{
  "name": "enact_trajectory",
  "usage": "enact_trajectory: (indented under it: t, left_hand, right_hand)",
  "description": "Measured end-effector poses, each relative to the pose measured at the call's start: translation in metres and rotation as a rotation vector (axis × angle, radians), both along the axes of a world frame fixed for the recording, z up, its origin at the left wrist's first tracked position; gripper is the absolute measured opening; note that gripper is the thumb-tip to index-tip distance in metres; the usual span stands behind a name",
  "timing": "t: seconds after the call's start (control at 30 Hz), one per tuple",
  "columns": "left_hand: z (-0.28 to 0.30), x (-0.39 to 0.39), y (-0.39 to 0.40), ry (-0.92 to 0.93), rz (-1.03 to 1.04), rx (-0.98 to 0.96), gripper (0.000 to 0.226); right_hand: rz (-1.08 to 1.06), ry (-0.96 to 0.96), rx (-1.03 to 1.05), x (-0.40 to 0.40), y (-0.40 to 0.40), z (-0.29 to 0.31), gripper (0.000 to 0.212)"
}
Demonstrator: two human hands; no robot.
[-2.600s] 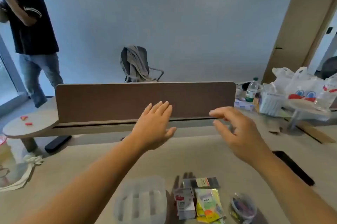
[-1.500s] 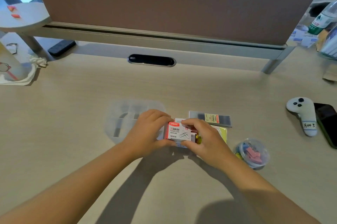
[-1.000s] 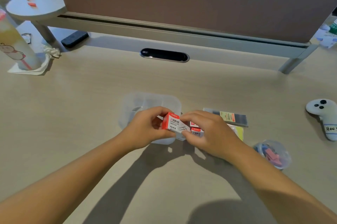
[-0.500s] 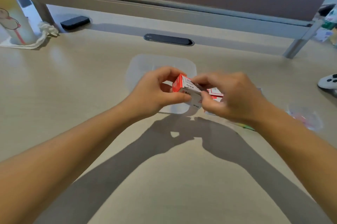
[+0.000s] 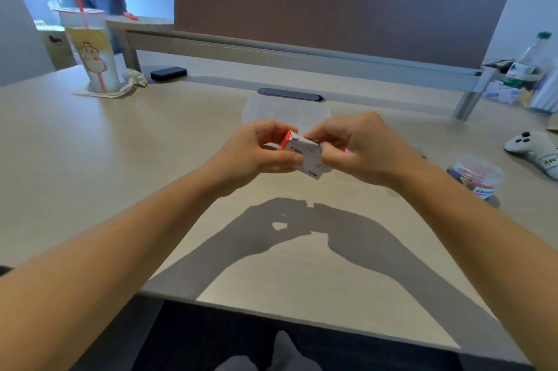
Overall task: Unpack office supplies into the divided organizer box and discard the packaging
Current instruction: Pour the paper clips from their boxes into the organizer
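Note:
A small red-and-white paper clip box is held above the desk between both hands. My left hand grips its left side with thumb and curled fingers. My right hand pinches its right end, where a flap looks partly lifted. Behind the hands lies the clear divided organizer box flat on the desk, partly hidden by them. A round clear tub of coloured binder clips stands to the right. The other packets are hidden behind my right hand.
A tall drink cup with a red straw stands far left on a napkin, a black device beside it. A white game controller and a water bottle are at the right. A brown desk divider closes the back.
Both hands came down from mid-air, picked the paper clip box off the desk and raised it toward me. My right fingers now work at its end flap. The camera tilted up.

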State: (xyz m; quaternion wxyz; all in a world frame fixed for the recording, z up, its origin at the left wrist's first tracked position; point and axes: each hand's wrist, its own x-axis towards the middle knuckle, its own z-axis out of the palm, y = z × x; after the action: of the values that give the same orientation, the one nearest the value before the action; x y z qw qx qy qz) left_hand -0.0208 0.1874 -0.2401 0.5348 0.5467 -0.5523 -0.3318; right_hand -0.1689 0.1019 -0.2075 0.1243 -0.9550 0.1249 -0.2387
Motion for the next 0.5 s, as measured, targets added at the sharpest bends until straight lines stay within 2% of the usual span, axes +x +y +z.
enact_trajectory:
  t: [0.13, 0.23, 0.33, 0.43, 0.5]
  left_hand:
    - [-0.002, 0.009, -0.003, 0.029, 0.006, 0.017, 0.027]
    - [-0.001, 0.025, -0.008, 0.081, 0.027, 0.006, 0.031]
    - [0.004, 0.045, -0.016, 0.137, 0.061, -0.007, 0.031]
    - [0.008, 0.063, -0.022, 0.098, 0.084, -0.037, 0.032]
    - [0.012, 0.074, -0.026, 0.053, 0.083, -0.045, 0.033]
  right_hand:
    - [0.033, -0.01, 0.088, 0.01, -0.009, 0.0, 0.024]
    - [0.044, -0.088, 0.16, 0.027, -0.019, 0.003, 0.023]
    - [0.006, -0.194, 0.228, 0.05, -0.03, 0.002, 0.005]
    - [-0.018, -0.247, 0.292, 0.073, -0.041, 0.005, 0.022]
    - [-0.008, -0.272, 0.333, 0.087, -0.048, 0.01, 0.022]
